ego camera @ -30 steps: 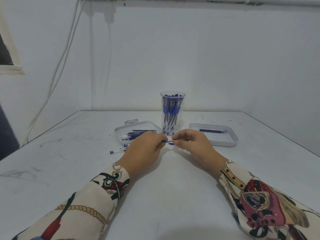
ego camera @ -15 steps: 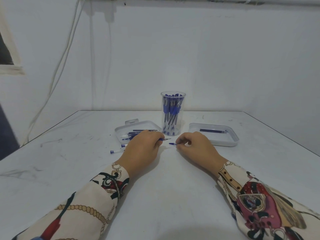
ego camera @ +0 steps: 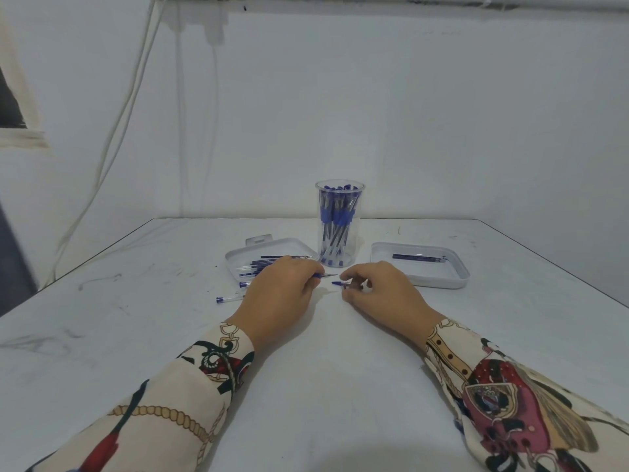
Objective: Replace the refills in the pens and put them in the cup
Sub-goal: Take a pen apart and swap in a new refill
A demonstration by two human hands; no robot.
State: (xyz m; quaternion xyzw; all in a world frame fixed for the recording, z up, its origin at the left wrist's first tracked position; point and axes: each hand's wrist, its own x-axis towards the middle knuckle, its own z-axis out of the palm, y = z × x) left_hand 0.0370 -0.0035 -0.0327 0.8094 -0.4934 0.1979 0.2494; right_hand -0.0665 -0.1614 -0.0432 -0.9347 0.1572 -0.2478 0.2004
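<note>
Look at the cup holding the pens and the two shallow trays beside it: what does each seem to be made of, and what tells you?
The cup looks like clear, glossy plastic, possibly glass: the pens show through its wall. The left tray and the right tray appear to be white, slightly translucent plastic with smooth rounded rims, probably moulded.

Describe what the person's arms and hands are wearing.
Both hands, left hand and right hand, are bare: no gloves, rings or watch visible. Both arms wear long cream sleeves, buttoned at the cuffs, printed with rope, chain and belt motifs in red, dark green and gold; the right sleeve shows a maroon crest.
</note>
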